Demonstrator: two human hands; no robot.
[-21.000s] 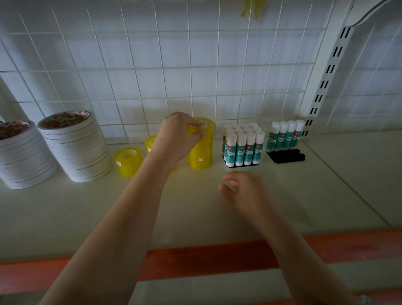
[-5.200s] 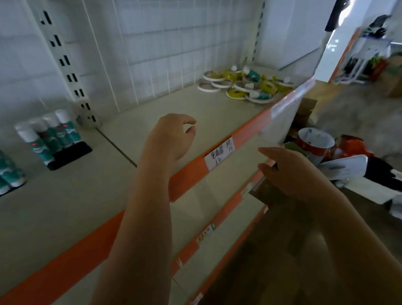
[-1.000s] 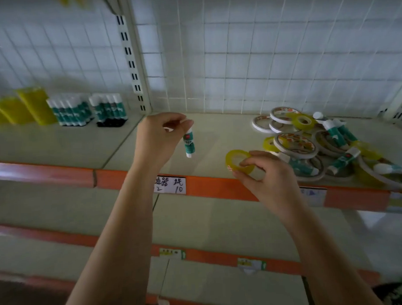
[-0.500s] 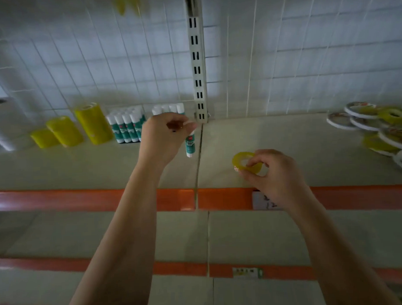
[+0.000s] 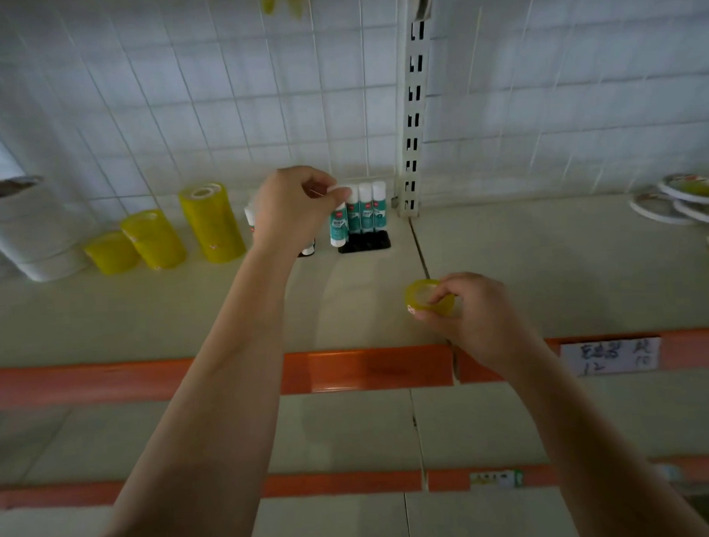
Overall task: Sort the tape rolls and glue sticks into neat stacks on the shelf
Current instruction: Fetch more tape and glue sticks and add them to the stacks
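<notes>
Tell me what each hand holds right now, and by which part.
The left hand pinches a glue stick by its white cap end. The right hand grips a small yellow tape roll, fingers across its rim and thumb beneath.

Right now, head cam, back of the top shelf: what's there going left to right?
White tape stack → three yellow tape stacks, rising in height → left hand holding a glue stick → glue sticks on a black tray → slotted upright → loose white tape rolls.
</notes>
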